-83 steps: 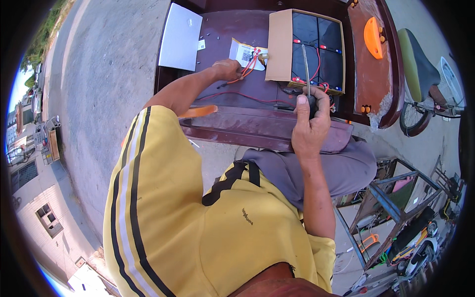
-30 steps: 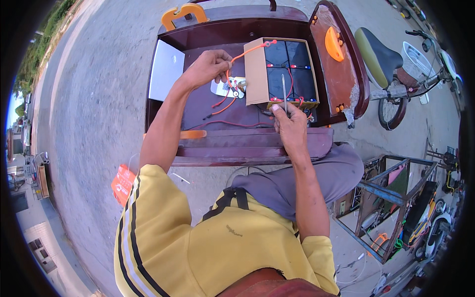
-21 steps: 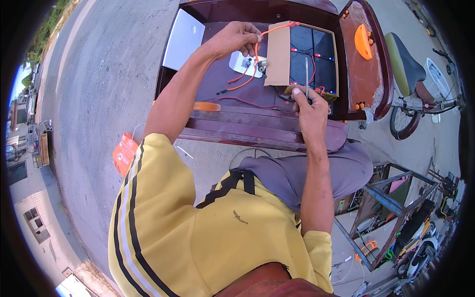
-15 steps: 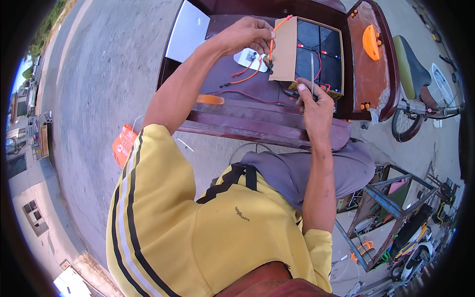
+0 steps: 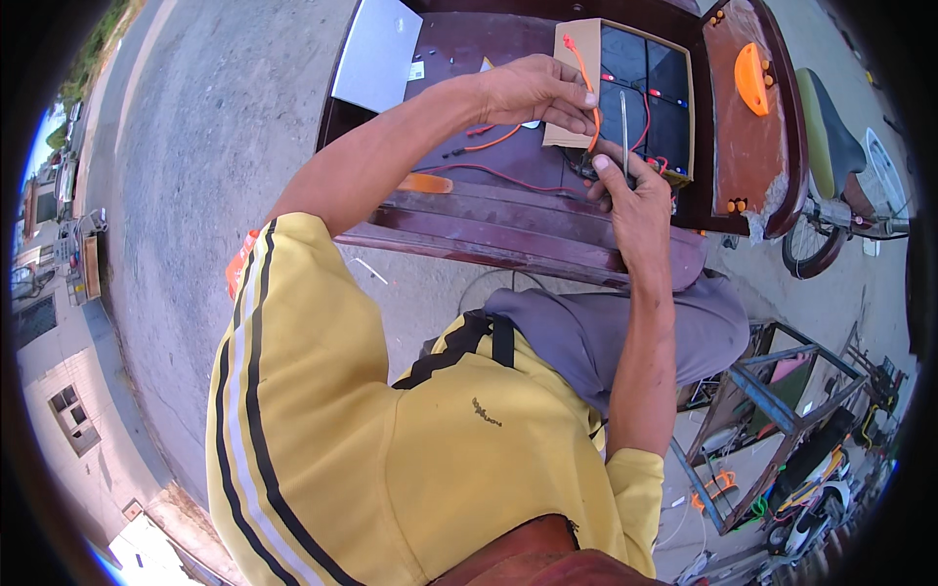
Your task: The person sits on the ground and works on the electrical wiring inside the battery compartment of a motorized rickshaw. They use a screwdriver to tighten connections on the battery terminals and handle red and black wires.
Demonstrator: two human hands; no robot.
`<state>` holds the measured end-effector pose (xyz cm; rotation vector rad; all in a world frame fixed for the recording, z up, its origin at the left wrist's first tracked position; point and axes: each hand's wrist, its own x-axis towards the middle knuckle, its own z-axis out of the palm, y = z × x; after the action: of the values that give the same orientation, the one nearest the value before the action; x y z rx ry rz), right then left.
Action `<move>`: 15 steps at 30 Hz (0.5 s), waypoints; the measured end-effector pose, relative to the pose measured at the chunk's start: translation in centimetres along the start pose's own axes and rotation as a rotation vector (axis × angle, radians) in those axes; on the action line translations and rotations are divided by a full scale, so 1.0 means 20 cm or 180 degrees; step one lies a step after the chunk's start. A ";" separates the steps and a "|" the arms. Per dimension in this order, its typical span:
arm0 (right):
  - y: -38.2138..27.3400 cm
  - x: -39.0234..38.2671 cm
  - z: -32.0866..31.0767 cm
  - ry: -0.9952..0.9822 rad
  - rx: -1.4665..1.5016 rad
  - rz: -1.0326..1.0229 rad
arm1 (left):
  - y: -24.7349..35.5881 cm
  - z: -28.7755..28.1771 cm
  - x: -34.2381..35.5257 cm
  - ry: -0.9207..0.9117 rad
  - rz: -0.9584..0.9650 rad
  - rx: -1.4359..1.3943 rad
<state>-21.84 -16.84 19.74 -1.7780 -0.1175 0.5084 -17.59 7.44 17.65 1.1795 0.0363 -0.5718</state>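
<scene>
Right hand [image 5: 635, 200]: wrapped round the screwdriver [image 5: 625, 132] at the carton's [image 5: 589, 37] near edge; grip on the cable's lower end unclear.
Left hand [image 5: 547, 93]: pinching the orange cable [image 5: 583, 66] over the carton's left flap; best held steady.
Batteries [image 5: 618, 61]: inside the carton; metal shaft should stay off their terminals.

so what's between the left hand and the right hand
In the head view, a short stretch of orange cable between left hand and right hand.
</scene>
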 end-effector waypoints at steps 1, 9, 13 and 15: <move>-0.01 0.00 0.00 -0.0010 0.0014 0.0055 | -0.01 0.01 0.00 0.0018 -0.0022 0.0007; 0.00 -0.01 -0.02 -0.0155 0.0627 0.0033 | -0.05 0.12 0.03 0.0203 0.0239 -0.0169; 0.01 -0.01 -0.05 -0.0005 0.0850 0.0286 | 0.03 0.11 0.03 0.0643 0.0630 -0.0699; 0.02 -0.02 -0.05 0.0035 0.0836 0.0254 | 0.04 0.08 0.03 0.0707 0.0744 -0.0698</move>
<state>-21.84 -17.90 19.72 -1.5325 0.0275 0.5452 -17.13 5.98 18.78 1.0113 0.1452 -0.2228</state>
